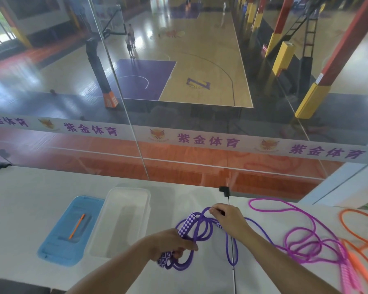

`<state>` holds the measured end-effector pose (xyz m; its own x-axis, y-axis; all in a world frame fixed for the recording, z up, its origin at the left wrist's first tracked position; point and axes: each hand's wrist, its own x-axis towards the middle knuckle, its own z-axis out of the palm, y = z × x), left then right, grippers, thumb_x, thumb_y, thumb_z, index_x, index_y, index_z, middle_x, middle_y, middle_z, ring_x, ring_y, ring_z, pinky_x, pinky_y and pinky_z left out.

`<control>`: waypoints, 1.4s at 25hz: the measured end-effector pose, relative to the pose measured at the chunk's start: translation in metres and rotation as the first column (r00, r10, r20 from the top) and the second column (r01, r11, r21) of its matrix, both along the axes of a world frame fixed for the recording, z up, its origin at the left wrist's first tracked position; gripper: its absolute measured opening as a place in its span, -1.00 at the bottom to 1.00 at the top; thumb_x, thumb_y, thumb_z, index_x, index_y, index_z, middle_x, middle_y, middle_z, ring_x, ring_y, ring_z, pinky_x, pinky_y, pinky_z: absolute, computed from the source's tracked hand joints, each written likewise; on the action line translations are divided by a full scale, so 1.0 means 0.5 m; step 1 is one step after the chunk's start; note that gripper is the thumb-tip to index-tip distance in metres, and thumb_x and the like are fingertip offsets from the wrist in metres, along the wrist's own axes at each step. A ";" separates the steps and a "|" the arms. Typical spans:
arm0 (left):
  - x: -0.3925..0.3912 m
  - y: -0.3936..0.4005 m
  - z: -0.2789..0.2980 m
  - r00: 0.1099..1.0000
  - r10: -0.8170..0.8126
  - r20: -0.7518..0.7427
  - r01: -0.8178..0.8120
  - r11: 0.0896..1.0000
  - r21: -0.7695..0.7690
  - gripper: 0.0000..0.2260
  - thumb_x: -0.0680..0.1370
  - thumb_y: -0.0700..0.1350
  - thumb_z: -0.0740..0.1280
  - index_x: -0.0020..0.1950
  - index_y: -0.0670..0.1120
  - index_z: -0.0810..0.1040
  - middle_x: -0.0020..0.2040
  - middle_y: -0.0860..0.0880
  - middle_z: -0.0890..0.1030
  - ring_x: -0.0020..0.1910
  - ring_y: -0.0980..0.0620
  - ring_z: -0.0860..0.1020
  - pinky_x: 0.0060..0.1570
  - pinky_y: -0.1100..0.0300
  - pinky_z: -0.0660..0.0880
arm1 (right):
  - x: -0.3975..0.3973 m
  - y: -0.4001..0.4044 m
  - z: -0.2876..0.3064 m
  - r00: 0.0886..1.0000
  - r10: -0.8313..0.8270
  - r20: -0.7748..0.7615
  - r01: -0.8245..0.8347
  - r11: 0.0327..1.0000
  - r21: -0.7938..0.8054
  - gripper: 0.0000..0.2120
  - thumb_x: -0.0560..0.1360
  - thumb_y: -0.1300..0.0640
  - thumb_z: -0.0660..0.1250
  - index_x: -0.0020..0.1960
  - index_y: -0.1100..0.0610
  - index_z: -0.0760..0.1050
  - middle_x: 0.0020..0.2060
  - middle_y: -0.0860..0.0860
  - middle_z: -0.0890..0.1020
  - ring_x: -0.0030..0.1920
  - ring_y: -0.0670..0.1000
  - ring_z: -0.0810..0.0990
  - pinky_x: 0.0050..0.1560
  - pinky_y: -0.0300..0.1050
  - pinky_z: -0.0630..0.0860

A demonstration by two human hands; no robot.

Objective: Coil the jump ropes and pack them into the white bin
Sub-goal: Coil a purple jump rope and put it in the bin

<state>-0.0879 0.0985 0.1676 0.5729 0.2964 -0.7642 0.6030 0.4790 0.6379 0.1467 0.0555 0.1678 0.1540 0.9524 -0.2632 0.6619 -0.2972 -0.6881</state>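
Head view: left hand [170,244] and right hand [228,218], each grip around purple rope [202,230]; banner [208,141] "紫金体育".

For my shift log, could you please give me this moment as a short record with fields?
left hand: grips purple rope coils and checkered handles
right hand: pinches a purple rope loop
white bin: holds no rope
blue lid: beside bin, orange pen on it
pink rope: uncoiled on table
orange rope: uncoiled, far right
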 end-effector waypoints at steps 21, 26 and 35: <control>-0.097 0.084 0.016 0.715 0.690 0.110 -0.668 0.721 -0.184 -0.79 0.49 -0.05 0.44 -0.23 -0.12 0.49 -0.48 0.03 0.30 -0.58 0.09 0.36 -0.47 0.22 0.43 | 0.121 -0.020 0.032 1.000 0.020 0.001 -0.020 0.996 -0.090 -0.82 0.63 -0.03 0.27 -0.10 -0.04 0.56 -0.24 -0.05 0.62 -0.24 -0.11 0.56 -0.22 -0.30 0.43; -0.107 0.103 0.004 0.587 0.804 0.094 -0.778 0.592 -0.211 -0.81 0.63 -0.09 0.32 -0.05 -0.21 0.56 -0.48 0.01 0.33 -0.58 0.09 0.37 -0.48 0.25 0.42 | 0.108 -0.049 0.012 0.999 -0.033 -0.036 0.027 0.988 -0.154 -0.75 0.70 0.02 0.12 0.02 -0.04 0.57 -0.02 -0.14 0.64 0.00 -0.18 0.58 -0.04 -0.37 0.44; 0.051 0.010 -0.020 0.646 0.737 0.198 -0.725 0.674 -0.141 -0.79 0.57 -0.05 0.44 -0.03 -0.17 0.52 -0.41 -0.06 0.42 -0.46 0.04 0.42 -0.40 0.13 0.46 | -0.081 -0.028 0.010 0.973 0.155 -0.172 -0.179 0.975 -0.134 -0.77 0.68 0.02 0.14 -0.04 -0.10 0.54 -0.14 -0.17 0.61 -0.09 -0.14 0.58 -0.03 -0.28 0.50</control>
